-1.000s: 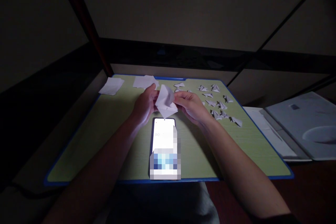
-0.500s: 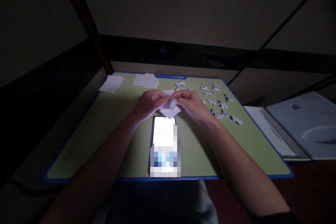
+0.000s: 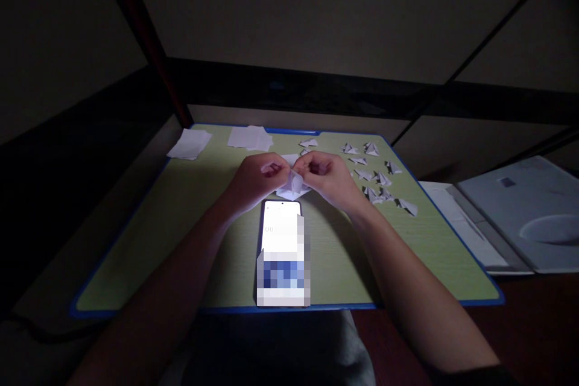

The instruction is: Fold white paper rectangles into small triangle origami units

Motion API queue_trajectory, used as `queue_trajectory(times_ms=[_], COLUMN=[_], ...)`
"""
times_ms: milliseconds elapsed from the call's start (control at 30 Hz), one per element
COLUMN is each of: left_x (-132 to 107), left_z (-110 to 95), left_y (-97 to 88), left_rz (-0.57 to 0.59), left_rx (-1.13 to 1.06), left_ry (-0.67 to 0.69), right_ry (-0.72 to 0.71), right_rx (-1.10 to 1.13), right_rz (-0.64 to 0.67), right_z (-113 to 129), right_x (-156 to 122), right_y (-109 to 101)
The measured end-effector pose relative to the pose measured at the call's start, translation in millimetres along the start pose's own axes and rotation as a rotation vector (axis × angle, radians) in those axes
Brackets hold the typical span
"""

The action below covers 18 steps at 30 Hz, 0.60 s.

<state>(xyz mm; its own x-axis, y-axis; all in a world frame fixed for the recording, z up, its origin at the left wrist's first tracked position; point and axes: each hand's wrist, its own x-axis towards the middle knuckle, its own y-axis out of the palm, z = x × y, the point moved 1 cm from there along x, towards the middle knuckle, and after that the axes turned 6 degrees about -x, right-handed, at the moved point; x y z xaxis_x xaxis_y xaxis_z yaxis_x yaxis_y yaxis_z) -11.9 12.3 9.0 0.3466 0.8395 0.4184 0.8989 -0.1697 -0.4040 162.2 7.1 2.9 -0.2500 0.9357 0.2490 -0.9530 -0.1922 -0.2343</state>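
Observation:
Between my hands, just beyond the phone, is a partly folded sheet of white paper point(image 3: 294, 186) with a pointed flap standing up in its middle. My left hand point(image 3: 265, 175) pinches it from the left with thumb and forefinger. From the right, my right hand point(image 3: 323, 175) pinches the same paper, its fingertips close to the left ones. My fingers cover the paper's upper folds. A lit phone point(image 3: 281, 232) lies face up right below the paper, its lower screen blurred out.
Several small folded paper pieces point(image 3: 371, 149) lie scattered at the table's right back. Two stacks of white sheets, one at the left corner point(image 3: 189, 143) and one nearer the middle point(image 3: 249, 138), rest along the back edge. The green table point(image 3: 172, 241) has a blue rim. A pale grey flat case point(image 3: 525, 211) stands right.
My fingertips have come up and closer together at the top of the paper, and the flap between them has changed shape. The hands stay in nearly the same place.

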Motion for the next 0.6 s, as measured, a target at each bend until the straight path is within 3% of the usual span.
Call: queue_trajectory(times_ms=[333, 433, 600], left_x=[-1.8, -1.5, -3.1], left_z=[-2.0, -3.3, -6.3], left_y=[3.8, 3.6, 4.0], left_rz=[-0.052, -0.046, -0.076], left_rx=[0.065, 0.038, 0.080], left_ry=[-0.026, -0.064, 0.003], right_ry=[-0.127, -0.105, -0.040], right_rx=[-0.222, -0.184, -0.070], right_rz=[-0.053, -0.056, -0.036], right_z=[6.6, 7.1, 5.9], right_x=[-7.4, -7.0, -3.6], right_y=[2.6, 2.5, 0.7])
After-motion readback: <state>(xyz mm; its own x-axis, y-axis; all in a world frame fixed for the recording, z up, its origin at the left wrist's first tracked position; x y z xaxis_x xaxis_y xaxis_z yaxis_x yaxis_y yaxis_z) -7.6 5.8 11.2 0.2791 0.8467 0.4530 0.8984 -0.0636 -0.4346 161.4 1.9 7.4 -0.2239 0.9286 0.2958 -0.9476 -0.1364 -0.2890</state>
